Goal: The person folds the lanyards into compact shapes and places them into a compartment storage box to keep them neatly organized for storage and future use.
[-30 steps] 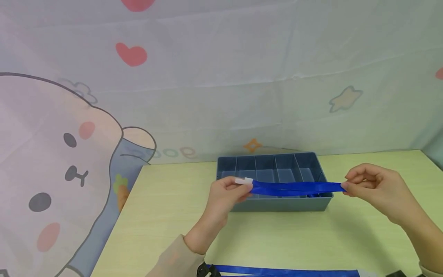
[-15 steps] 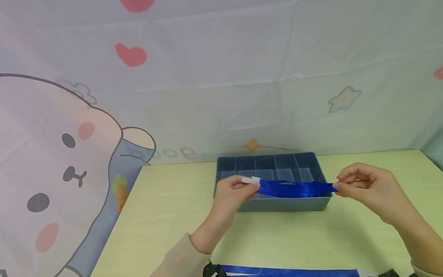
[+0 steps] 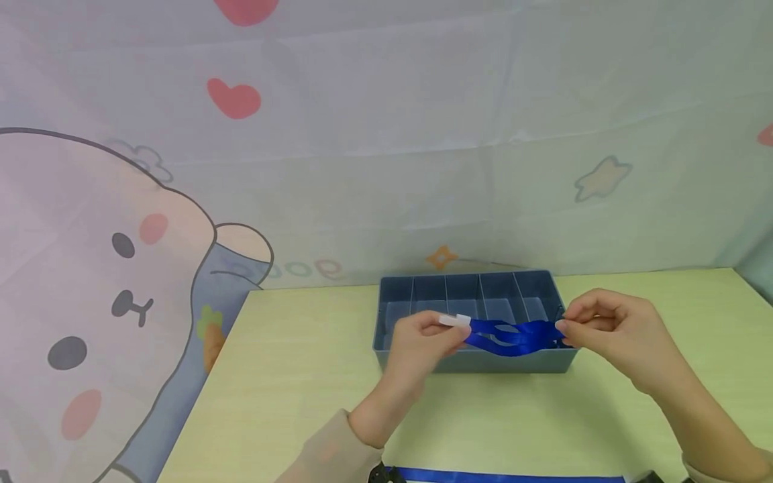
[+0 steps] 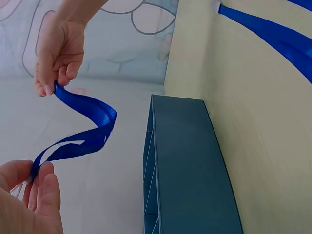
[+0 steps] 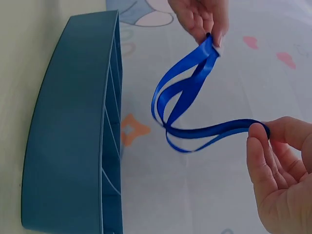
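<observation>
A blue lanyard (image 3: pixel 525 341) hangs slack in loose folds between my two hands, above the grey-blue divided box (image 3: pixel 495 363). On the left, my left hand (image 3: pixel 425 343) pinches one end, where a white plastic piece (image 3: pixel 455 320) sticks out past the thumb. The other end is held between thumb and fingertips of my right hand (image 3: pixel 619 339). From the right wrist view, the strap (image 5: pixel 178 97) shows several strands sagging between the hands. Something dark lies in the box's rightmost compartment, mostly hidden by the right hand and strap.
More blue strap (image 3: pixel 507 477) lies along the near edge of the pale wooden table (image 3: pixel 290 376). Behind the box hangs a printed cloth (image 3: pixel 386 168) with hearts and a cartoon animal. Small black objects (image 3: pixel 386 473) show at the bottom edge.
My hands have drawn closer together, the left moving right and the right moving left. The lanyard, stretched nearly straight before, now sags in loose folds.
</observation>
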A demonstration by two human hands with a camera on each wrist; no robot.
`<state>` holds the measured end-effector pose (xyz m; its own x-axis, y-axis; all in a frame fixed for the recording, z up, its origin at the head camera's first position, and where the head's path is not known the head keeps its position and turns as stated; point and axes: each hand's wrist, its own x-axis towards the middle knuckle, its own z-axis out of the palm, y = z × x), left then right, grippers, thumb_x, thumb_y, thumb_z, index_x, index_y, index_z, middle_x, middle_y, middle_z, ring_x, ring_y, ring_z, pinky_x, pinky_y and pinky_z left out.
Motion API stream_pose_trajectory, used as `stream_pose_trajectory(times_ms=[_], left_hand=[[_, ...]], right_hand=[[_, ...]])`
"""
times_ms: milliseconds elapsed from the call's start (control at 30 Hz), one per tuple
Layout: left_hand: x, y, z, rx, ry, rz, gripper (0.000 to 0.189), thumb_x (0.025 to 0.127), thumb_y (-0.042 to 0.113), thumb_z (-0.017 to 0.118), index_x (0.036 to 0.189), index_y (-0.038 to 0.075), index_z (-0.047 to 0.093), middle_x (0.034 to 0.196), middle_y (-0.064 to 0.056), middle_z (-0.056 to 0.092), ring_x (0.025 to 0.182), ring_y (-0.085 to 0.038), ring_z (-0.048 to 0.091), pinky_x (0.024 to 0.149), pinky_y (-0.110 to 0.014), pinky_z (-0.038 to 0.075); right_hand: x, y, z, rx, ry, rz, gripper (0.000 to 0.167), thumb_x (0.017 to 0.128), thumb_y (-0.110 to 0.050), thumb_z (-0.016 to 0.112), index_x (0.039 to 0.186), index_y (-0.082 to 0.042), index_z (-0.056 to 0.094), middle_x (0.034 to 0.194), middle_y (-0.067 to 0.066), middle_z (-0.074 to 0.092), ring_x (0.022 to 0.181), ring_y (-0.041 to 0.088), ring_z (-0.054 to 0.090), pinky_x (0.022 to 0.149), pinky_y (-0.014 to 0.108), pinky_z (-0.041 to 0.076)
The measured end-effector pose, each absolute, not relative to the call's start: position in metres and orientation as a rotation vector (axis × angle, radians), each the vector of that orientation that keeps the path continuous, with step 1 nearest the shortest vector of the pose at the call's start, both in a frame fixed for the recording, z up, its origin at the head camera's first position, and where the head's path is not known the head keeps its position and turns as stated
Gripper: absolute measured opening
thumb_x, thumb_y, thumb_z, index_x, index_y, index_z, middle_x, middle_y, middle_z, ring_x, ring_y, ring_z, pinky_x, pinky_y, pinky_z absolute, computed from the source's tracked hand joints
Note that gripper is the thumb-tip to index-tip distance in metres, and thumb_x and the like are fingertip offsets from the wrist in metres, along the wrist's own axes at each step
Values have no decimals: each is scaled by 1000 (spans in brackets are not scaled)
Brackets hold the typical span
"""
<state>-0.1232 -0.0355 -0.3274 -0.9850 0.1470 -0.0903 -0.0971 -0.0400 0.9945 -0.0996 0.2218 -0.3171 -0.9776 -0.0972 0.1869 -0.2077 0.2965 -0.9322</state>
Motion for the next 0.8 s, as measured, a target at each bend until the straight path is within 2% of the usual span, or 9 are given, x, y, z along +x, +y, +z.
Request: stream_pose_trajectory(times_ms=[500,800], left_hand=[[-119,-10,-331,99,2006,2194,17,78,5,73,90,-6,66,85,-13,70,75,-21,69,71,-32,56],[-113,1,-326,112,1973,2231,15,78,4,74,87,-5,66,83,-12,70,73,-17,68,69,-30,56]], right_hand=[[-99,181,-311,332,-2425,1862,15,82,-8,71,87,1,61,77,12,67,69,25,67,65,32,56],[-97,165,-313,298,-2467,1815,20,82,-17,73,87,-1,62,79,9,68,69,20,67,63,30,55]])
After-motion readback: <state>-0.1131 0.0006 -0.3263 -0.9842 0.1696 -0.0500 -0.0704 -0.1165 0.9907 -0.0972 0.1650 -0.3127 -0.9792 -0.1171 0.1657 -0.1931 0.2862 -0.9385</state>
